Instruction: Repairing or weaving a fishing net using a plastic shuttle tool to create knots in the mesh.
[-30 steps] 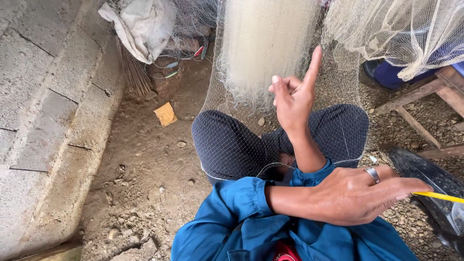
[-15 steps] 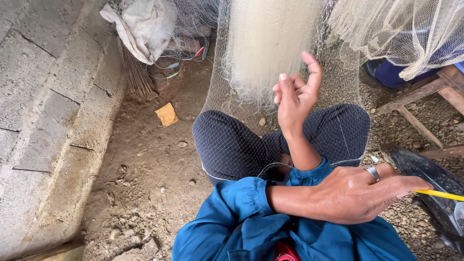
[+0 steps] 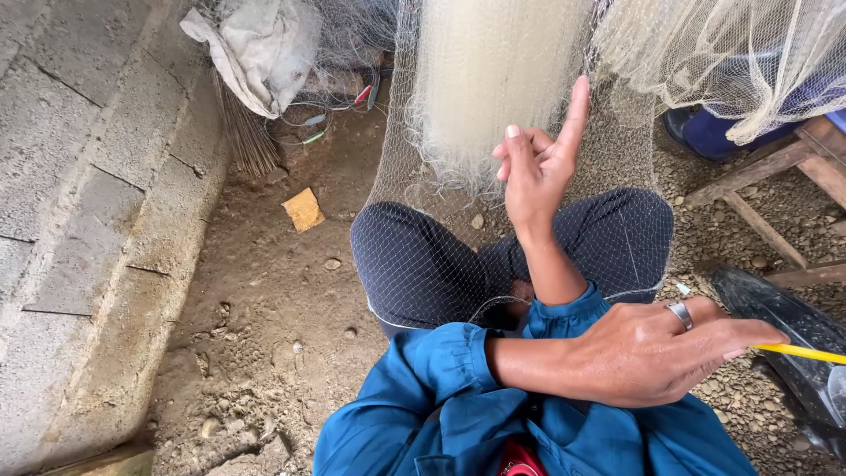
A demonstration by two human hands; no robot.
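Note:
A pale fishing net [image 3: 493, 79] hangs in front of me and drapes over my knees in dark trousers [image 3: 423, 264]. My right hand [image 3: 538, 167] is raised against the net, index finger pointing up, thumb and other fingers pinched together on its fine mesh. My left hand [image 3: 643, 353], with a ring on one finger, crosses in front of my body from its blue sleeve [image 3: 441, 361] and grips a thin yellow stick [image 3: 802, 353] that points right. The stick's far end is cut off at the frame edge.
A block wall [image 3: 88, 220] runs along the left above a dirt floor [image 3: 264, 335] with small stones and a yellow scrap [image 3: 303, 210]. A grey sack [image 3: 260, 48] and broom bristles lie at the back. Wooden bars [image 3: 767, 176], more net and a black object [image 3: 793, 344] are on the right.
My right index finger curled down half a second ago and now points straight up again. The left hand with the yellow stick has stayed put.

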